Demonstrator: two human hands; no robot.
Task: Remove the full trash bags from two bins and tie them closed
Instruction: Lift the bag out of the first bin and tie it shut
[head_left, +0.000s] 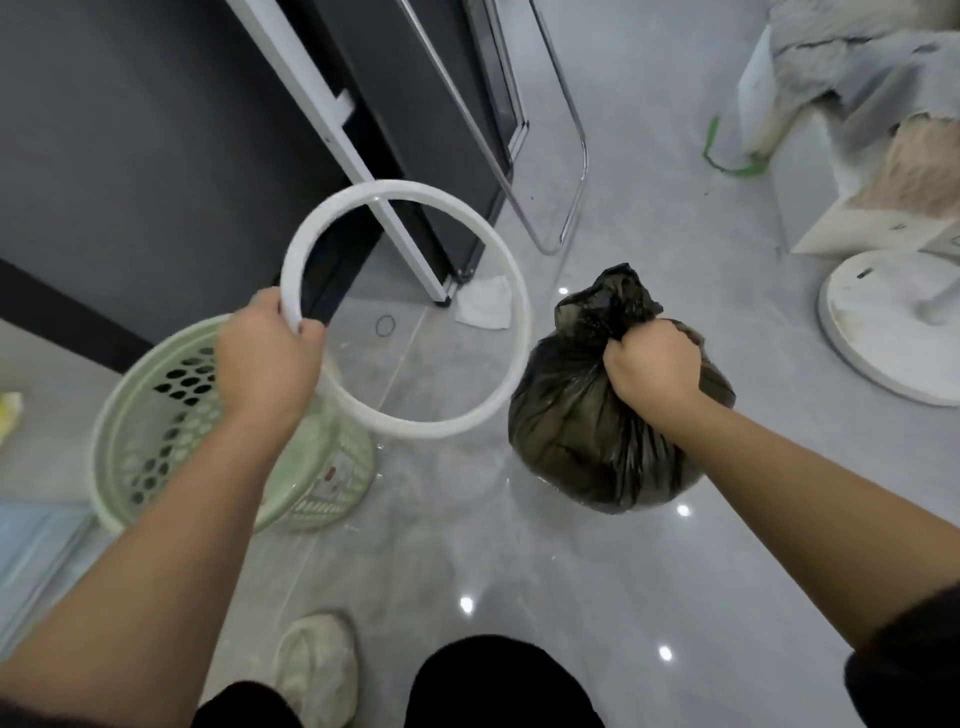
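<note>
- Trash bag, dark and bulging, hangs at or just touching the grey floor, right of the green bin. Its film looks soft, thin and likely to tear, so the gathered neck is the best hold.
- White ring looks stiff and light.
- Right hand is fisted tightly round the bag's neck.
- Left hand curls round the ring.

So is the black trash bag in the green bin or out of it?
Out. The black trash bag is clear of the green bin, off to its right, with its neck bunched in the right hand.
</note>
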